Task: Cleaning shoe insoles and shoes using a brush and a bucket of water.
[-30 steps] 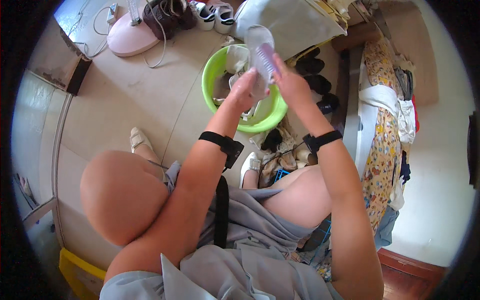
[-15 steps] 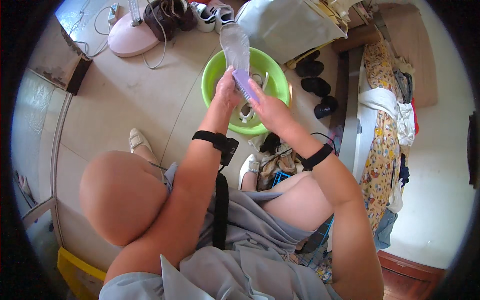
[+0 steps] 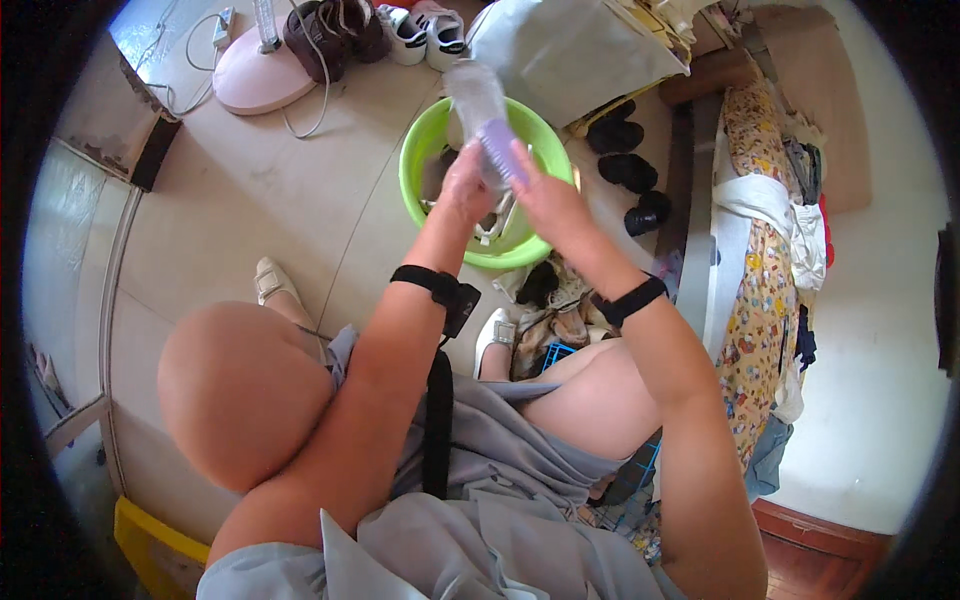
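Over a lime-green basin (image 3: 408, 172) my left hand (image 3: 466, 186) is closed on the near end of a grey insole (image 3: 474, 90), which points away from me. My right hand (image 3: 550, 205) grips a purple scrubbing brush (image 3: 501, 148) laid against the insole's surface. Both the brush and the insole are slightly blurred. Inside the basin, below my hands, lies a shoe with white straps or laces (image 3: 488, 228), partly hidden by my hands.
Dark shoes (image 3: 628, 172) stand right of the basin, beside a bed with a patterned cover (image 3: 760, 330). A large whitish bag (image 3: 560, 50) sits behind it. White sneakers (image 3: 425, 35) and a pink round stand base (image 3: 262, 72) are at the far left. Crumpled clothes (image 3: 560, 315) lie near my right foot.
The insole has shifted slightly to the right and toward me. The brush has slid farther up along it, and my left hand has moved a little right.
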{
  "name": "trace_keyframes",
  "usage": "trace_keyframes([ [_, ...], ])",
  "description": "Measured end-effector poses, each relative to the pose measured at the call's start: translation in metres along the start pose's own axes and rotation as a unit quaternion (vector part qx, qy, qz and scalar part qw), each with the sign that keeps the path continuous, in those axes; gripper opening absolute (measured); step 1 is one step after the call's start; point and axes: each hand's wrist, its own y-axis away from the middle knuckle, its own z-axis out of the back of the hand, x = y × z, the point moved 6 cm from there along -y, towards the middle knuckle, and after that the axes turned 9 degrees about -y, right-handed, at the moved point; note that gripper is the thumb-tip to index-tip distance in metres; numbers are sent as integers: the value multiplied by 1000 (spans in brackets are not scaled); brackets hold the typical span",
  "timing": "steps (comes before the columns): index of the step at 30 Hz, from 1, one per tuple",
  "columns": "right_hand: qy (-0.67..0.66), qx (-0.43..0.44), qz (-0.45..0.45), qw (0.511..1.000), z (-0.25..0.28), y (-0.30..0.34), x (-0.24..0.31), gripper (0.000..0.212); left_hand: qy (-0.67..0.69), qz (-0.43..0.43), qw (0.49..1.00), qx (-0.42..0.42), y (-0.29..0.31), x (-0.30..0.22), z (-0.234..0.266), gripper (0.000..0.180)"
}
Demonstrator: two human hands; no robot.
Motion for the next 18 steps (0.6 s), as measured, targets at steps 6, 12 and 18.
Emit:
trace_keyframes([
  [6,-27,62,79,995,-7,22,34,52,-4,-96,995,7,1,-40,26,46],
  [12,117,75,85,987,6,28,29,52,-54,-136,989,-24,4,-50,30,43],
  [18,178,19,64,982,16,20,9,53,-37,-97,993,-56,-1,-35,25,43],
])
